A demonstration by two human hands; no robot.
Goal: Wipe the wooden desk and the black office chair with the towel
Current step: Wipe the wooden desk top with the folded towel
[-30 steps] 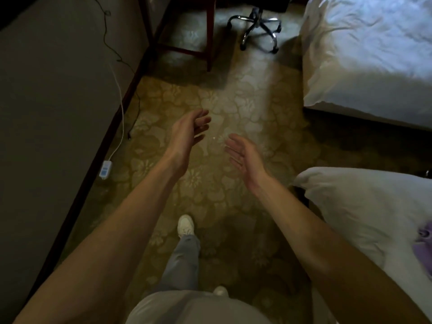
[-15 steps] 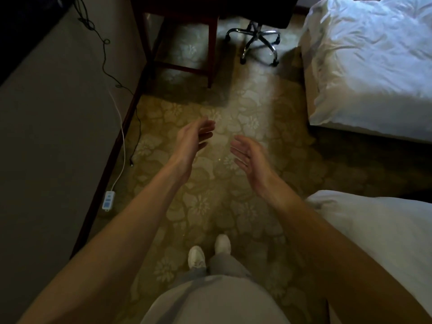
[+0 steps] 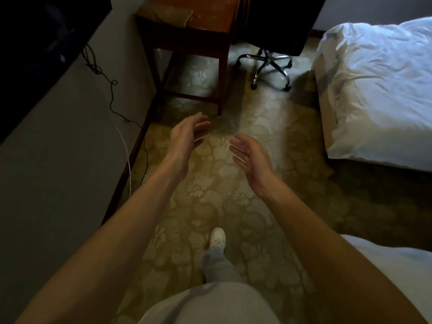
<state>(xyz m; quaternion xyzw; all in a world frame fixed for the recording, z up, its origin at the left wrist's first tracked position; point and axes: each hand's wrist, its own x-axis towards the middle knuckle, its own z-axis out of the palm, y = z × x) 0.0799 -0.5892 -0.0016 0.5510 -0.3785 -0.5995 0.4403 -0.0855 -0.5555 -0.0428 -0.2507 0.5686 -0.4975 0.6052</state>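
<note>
We see two bare forearms, no sleeves reaching them, no watch, bands or rings showing on either wrist. Our left hand (image 3: 187, 134) and our right hand (image 3: 251, 154) are uncovered too, no gloves. Down below we're in light grey trousers (image 3: 215, 302), loose and soft-looking, the fabric bunching in folds at the ankle. One white shoe (image 3: 217, 237) shows beneath the cuff, its details too dim to make out.

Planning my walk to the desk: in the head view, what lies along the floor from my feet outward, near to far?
White shoe → open left hand and right hand over the carpet → wooden desk, with the office chair beside it.
</note>
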